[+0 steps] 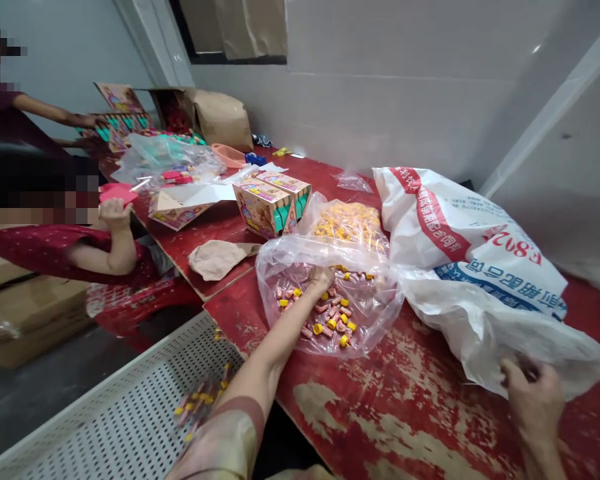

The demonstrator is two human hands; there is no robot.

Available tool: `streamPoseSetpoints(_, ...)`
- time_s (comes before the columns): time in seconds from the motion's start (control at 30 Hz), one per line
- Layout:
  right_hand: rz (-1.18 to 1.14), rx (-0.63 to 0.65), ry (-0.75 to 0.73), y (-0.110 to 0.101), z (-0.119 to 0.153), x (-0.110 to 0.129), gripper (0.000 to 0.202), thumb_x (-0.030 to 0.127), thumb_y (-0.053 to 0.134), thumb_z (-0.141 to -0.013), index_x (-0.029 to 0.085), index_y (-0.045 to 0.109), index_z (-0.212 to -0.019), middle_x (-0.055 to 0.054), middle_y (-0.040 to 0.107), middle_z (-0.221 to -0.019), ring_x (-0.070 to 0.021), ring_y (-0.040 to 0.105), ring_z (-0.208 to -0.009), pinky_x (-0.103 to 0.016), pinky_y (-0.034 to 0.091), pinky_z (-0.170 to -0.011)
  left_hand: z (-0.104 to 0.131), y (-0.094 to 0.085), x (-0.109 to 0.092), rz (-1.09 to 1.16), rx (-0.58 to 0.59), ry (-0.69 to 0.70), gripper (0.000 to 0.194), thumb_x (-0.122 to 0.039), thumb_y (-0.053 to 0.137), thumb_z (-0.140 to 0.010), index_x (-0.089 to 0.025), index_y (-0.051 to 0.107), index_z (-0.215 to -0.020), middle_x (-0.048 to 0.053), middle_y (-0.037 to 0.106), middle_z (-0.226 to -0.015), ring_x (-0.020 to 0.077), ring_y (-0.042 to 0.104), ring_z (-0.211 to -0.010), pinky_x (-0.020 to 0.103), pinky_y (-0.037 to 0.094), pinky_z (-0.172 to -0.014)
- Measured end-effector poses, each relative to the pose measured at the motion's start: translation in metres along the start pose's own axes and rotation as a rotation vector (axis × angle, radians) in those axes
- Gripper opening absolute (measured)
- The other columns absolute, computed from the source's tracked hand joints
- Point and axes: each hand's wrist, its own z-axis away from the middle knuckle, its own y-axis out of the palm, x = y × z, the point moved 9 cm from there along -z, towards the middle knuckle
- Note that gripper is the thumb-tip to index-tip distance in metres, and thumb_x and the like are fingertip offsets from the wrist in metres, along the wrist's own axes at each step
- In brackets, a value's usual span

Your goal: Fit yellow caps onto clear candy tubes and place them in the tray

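My left hand (pixel 321 279) reaches into the mouth of a large clear plastic bag (pixel 275 267); its fingertips are hidden. Around it in the bag lie many small pink-wrapped tubes (pixel 334 313) with yellow caps. More yellow-capped pieces (pixel 347 223) are heaped at the bag's far end. On the right, my right hand (pixel 535 397) has its fingers curled at the open edge of a white woven sack (pixel 445 320) printed in red and blue, gripping that edge. The sack lies on its side, its mouth toward me, touching the clear bag.
A worn red table (pixel 380 407) carries display boxes (pixel 267 207), a beige cloth (pixel 217 259), an open carton tray (pixel 190 203) and a brown box (pixel 220 117). Below left, a white perforated crate (pixel 115 393) holds loose capped tubes. Two other people work on the left, one holding something pink.
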Motion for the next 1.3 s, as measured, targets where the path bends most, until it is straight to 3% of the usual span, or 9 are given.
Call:
streamPoseSetpoints(0.1, -0.156, 0.007, 0.145, -0.011, 0.066, -0.021, 0.046, 0.054, 0.064, -0.062, 0.019, 0.056, -0.091, -0.008, 0.06, -0.086, -0.0282, 0.058, -0.08, -0.047, 0.048, -0.078, -0.013, 0.007, -0.005, 0.012, -0.013, -0.009, 0.025, -0.024, 0.052, -0.084, -0.011, 0.067, -0.099, 0.014, 0.068, -0.104, 0.0251, 0.058, -0.104, 0.032, 0.039, -0.092)
streamPoseSetpoints(0.27, -0.508, 0.239, 0.286, 0.025, 0.134, -0.036, 0.047, 0.046, 0.073, -0.061, 0.02, 0.054, -0.096, -0.004, 0.063, -0.091, -0.0209, 0.062, -0.078, -0.033, 0.053, -0.068, -0.001, -0.001, 0.001, 0.0, -0.006, -0.021, 0.026, -0.022, 0.054, -0.08, -0.011, 0.067, -0.1, 0.014, 0.068, -0.099, 0.0251, 0.058, -0.102, 0.031, 0.041, -0.09)
streamPoseSetpoints(0.37, -0.628, 0.329, 0.272, 0.048, 0.146, -0.023, 0.043, 0.04, 0.074, -0.065, 0.02, 0.056, -0.099, -0.006, 0.063, -0.094, -0.0204, 0.063, -0.084, -0.035, 0.053, -0.077, 0.04, -0.01, 0.003, 0.036, 0.012, 0.033, 0.025, -0.023, 0.052, -0.081, -0.013, 0.066, -0.1, 0.011, 0.067, -0.099, 0.0214, 0.059, -0.096, 0.029, 0.042, -0.086)
streamPoseSetpoints(0.43, -0.634, 0.392, 0.252, 0.063, 0.147, -0.009, 0.04, 0.04, 0.071, -0.068, 0.018, 0.057, -0.098, -0.007, 0.063, -0.094, -0.0194, 0.062, -0.084, -0.036, 0.053, -0.078, 0.08, -0.011, -0.006, 0.258, 0.076, 0.107, 0.025, -0.027, 0.052, -0.082, -0.015, 0.065, -0.099, 0.007, 0.066, -0.098, 0.0168, 0.06, -0.089, 0.026, 0.044, -0.081)
streamPoseSetpoints(0.6, -0.627, 0.561, 0.172, 0.091, 0.152, 0.035, 0.037, 0.042, 0.069, -0.071, 0.018, 0.059, -0.098, -0.005, 0.062, -0.092, -0.0155, 0.06, -0.079, -0.031, 0.051, -0.075, 0.188, 0.023, -0.038, 0.958, 0.507, 0.007, 0.025, -0.032, 0.064, -0.073, -0.015, 0.064, -0.091, 0.002, 0.064, -0.082, 0.0118, 0.057, -0.071, 0.023, 0.045, -0.066)
streamPoseSetpoints(0.8, -0.465, 0.737, -0.062, 0.088, 0.172, 0.071, 0.032, 0.042, 0.062, -0.079, 0.019, 0.06, -0.101, -0.006, 0.06, -0.102, -0.0181, 0.058, -0.092, -0.032, 0.048, -0.083, 0.234, 0.05, -0.053, 1.178, 0.542, -0.123, 0.022, -0.029, 0.071, -0.067, -0.015, 0.059, -0.079, -0.001, 0.06, -0.074, 0.0099, 0.054, -0.067, 0.022, 0.043, -0.066)
streamPoseSetpoints(1.0, -0.207, 0.643, -0.428, 0.071, 0.183, 0.095, 0.02, 0.03, 0.051, -0.09, 0.019, 0.056, -0.106, -0.007, 0.057, -0.104, -0.0174, 0.054, -0.1, -0.03, 0.045, -0.087, 0.267, 0.068, -0.058, 1.105, 0.65, -0.164, 0.028, -0.027, 0.052, -0.08, -0.014, 0.064, -0.103, 0.003, 0.064, -0.082, 0.0123, 0.057, -0.067, 0.025, 0.048, -0.067)
streamPoseSetpoints(1.2, 0.289, 0.815, -0.739, 0.071, 0.198, 0.075, 0.025, 0.02, 0.033, -0.091, 0.018, 0.055, -0.104, -0.008, 0.057, -0.092, -0.0173, 0.057, -0.075, -0.03, 0.048, -0.068, 0.28, 0.065, -0.093, 0.717, 0.655, 0.358, 0.032, -0.003, 0.044, -0.072, -0.013, 0.068, -0.089, 0.009, 0.064, -0.104, 0.0197, 0.058, -0.098, 0.033, 0.044, -0.092)
streamPoseSetpoints(1.3, 0.356, 0.694, -0.955, 0.06, 0.2, 0.065, 0.038, 0.02, 0.03, -0.09, 0.018, 0.046, -0.126, -0.013, 0.056, -0.114, -0.0232, 0.058, -0.096, -0.034, 0.049, -0.077, 0.272, 0.059, -0.088, 0.634, 0.551, 0.356, 0.034, -0.001, 0.043, -0.072, -0.014, 0.067, -0.092, 0.009, 0.063, -0.097, 0.0186, 0.058, -0.092, 0.031, 0.046, -0.087)
